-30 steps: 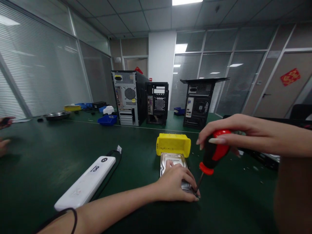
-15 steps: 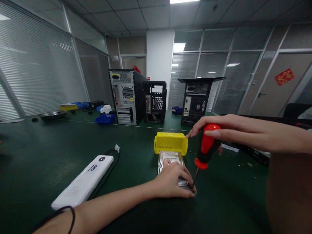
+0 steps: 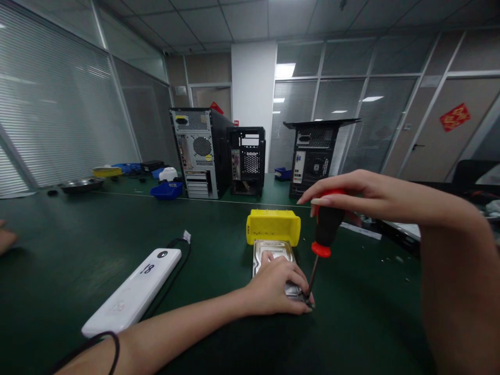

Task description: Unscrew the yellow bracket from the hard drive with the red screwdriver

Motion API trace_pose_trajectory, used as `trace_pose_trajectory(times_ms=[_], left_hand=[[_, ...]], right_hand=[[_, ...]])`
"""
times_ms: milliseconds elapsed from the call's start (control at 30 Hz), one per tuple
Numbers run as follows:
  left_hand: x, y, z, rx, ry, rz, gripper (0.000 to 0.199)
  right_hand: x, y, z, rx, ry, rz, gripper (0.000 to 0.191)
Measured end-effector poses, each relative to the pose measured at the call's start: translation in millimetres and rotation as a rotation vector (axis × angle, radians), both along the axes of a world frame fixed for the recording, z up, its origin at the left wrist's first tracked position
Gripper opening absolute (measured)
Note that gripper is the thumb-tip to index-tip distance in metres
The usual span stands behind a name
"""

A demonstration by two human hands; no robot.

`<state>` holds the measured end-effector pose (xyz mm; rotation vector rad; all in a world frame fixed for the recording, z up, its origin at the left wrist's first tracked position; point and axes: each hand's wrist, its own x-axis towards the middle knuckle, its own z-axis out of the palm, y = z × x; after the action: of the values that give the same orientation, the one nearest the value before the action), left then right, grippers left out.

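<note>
A silver hard drive lies on the green table, its far end against a yellow plastic bin. My left hand is closed over the drive's near part, with fingertips gathered at its near right corner. In my right hand is a red and black screwdriver, gripped at the top of its handle. The shaft slants down to the left, and its tip meets the near right corner of the drive beside my left fingers. Exactly what the tip touches is too small to make out.
A white power bank with a black cable lies left of my forearm. Computer cases stand at the back, with a blue bin nearby. Small bits and a dark metal chassis lie to the right. Another person's hand shows at the left edge.
My right hand has shifted its hold on the screwdriver handle, wrist slightly higher, and the handle has turned. The left hand stays on the drive. The other person's hand has come further into view.
</note>
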<state>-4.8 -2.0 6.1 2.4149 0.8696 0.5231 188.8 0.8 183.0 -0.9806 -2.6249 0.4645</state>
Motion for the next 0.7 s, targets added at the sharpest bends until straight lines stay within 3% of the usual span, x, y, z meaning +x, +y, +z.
trace_pose_trajectory(times_ms=[133, 500, 700], left_hand=[[-0.1, -0.7, -0.3, 0.015, 0.012, 0.000, 0.016], [-0.3, -1.9, -0.5, 0.054, -0.008, 0.003, 0.018], [1.1, -3.0, 0.4, 0.056, 0.003, 0.020, 0.021]], right_hand=[[0.9, -5.7, 3.5, 0.033, -0.037, 0.089, 0.027], [17.7, -5.3, 4.1, -0.241, -0.023, 0.130, 0.030], [9.1, -10.4, 6.7, -0.221, -0.011, 0.132, 0.019]])
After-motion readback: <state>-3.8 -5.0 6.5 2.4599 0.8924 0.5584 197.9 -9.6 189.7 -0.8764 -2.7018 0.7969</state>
